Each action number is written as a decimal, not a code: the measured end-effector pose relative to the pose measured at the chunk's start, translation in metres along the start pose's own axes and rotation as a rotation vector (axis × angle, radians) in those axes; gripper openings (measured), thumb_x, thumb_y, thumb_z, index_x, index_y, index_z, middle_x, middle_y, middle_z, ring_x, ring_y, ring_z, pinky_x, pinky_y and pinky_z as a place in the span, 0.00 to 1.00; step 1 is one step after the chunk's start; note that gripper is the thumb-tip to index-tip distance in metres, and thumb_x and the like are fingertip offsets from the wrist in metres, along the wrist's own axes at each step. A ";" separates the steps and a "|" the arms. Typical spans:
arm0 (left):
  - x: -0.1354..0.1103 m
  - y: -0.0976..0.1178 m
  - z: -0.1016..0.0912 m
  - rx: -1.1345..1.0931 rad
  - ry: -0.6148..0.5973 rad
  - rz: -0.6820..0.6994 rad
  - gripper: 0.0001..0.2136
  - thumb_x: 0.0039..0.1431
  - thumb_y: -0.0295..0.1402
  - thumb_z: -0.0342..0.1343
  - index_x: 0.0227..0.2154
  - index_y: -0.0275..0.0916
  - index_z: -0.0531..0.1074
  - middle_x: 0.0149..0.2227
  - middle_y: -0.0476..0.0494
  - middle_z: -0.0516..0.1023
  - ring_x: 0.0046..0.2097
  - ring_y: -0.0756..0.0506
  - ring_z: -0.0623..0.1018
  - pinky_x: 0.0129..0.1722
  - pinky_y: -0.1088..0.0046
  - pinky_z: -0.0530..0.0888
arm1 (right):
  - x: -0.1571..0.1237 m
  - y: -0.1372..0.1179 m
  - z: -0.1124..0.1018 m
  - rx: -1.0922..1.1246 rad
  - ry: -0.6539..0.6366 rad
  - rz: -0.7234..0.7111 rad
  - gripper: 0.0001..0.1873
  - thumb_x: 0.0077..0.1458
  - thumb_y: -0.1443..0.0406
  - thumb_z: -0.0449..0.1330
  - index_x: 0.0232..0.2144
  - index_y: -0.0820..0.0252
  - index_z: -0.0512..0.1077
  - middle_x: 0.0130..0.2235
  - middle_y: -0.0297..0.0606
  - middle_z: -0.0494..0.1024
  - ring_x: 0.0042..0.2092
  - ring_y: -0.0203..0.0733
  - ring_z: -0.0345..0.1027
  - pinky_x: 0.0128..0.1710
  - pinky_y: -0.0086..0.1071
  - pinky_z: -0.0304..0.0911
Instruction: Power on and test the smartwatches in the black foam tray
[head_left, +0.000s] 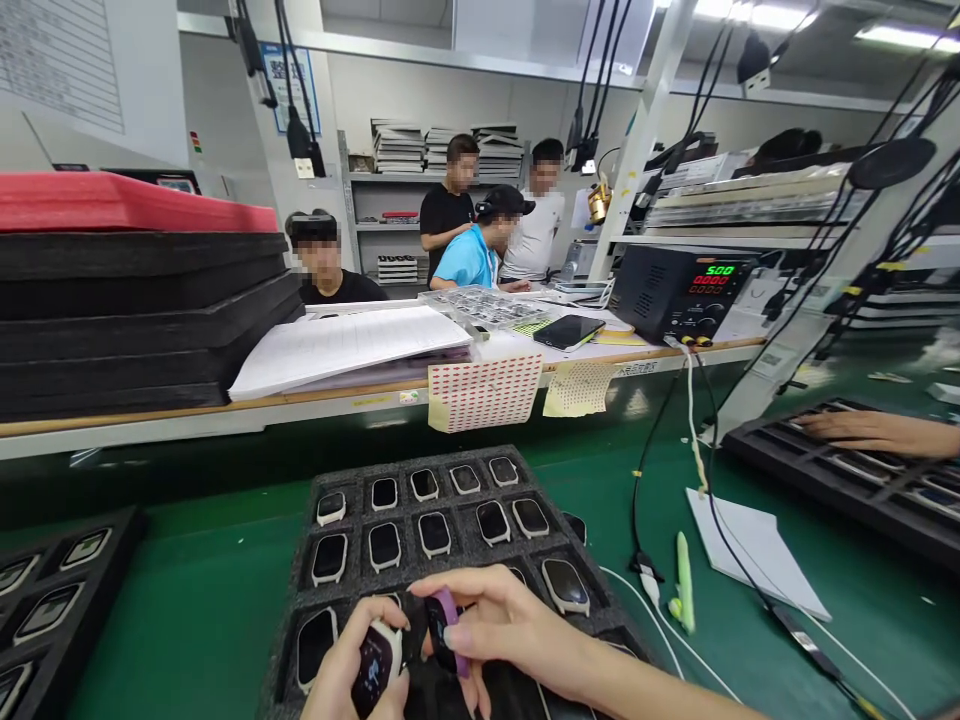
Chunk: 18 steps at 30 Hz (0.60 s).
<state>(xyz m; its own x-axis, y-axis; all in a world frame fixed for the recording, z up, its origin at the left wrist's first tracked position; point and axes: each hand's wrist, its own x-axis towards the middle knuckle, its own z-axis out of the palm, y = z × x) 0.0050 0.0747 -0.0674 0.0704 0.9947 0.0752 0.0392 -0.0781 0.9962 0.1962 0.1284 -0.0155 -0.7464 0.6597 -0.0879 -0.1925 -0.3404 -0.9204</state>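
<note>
My left hand [360,668] is at the bottom edge, closed round a white smartwatch body [377,655] with a dark, lit screen. My right hand [499,625] pinches a purple-edged smartwatch body [444,632] just to the right of it. Both hands hover over the near rows of a black foam tray [450,560] whose pockets hold several watch bodies, screens up. The two held watches sit close together, almost touching.
Another foam tray [52,600] lies at the left on the green mat. A co-worker's hand [870,430] rests on a tray [840,480] at the right. Cables, a green pen [684,580] and paper [750,550] lie right of my tray. A shelf carries foam stacks [135,320], a power supply [679,292]; people stand behind.
</note>
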 end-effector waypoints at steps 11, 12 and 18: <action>-0.001 0.027 -0.004 0.047 0.058 0.011 0.13 0.50 0.27 0.54 0.40 0.40 0.68 0.33 0.48 0.74 0.33 0.47 0.72 0.35 0.76 0.67 | 0.000 -0.006 0.000 -0.048 0.006 -0.001 0.27 0.52 0.60 0.67 0.53 0.62 0.69 0.35 0.43 0.77 0.23 0.34 0.73 0.21 0.24 0.68; -0.002 0.030 -0.005 0.071 0.055 0.012 0.12 0.50 0.26 0.54 0.40 0.40 0.68 0.34 0.48 0.74 0.35 0.46 0.73 0.37 0.75 0.67 | 0.000 -0.007 0.001 -0.054 0.012 0.002 0.27 0.52 0.59 0.67 0.53 0.62 0.69 0.35 0.42 0.77 0.23 0.34 0.73 0.21 0.24 0.68; -0.002 0.041 -0.010 0.120 -0.038 -0.047 0.13 0.52 0.23 0.52 0.41 0.41 0.66 0.35 0.49 0.73 0.38 0.45 0.73 0.40 0.73 0.68 | 0.001 -0.012 0.004 -0.075 -0.014 0.030 0.27 0.53 0.60 0.66 0.54 0.61 0.68 0.37 0.41 0.76 0.25 0.35 0.73 0.23 0.26 0.69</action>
<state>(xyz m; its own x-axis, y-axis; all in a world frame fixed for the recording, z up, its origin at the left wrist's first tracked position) -0.0033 0.0697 -0.0261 0.1033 0.9943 0.0249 0.1620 -0.0415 0.9859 0.1951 0.1303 -0.0033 -0.7598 0.6406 -0.1111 -0.1223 -0.3086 -0.9433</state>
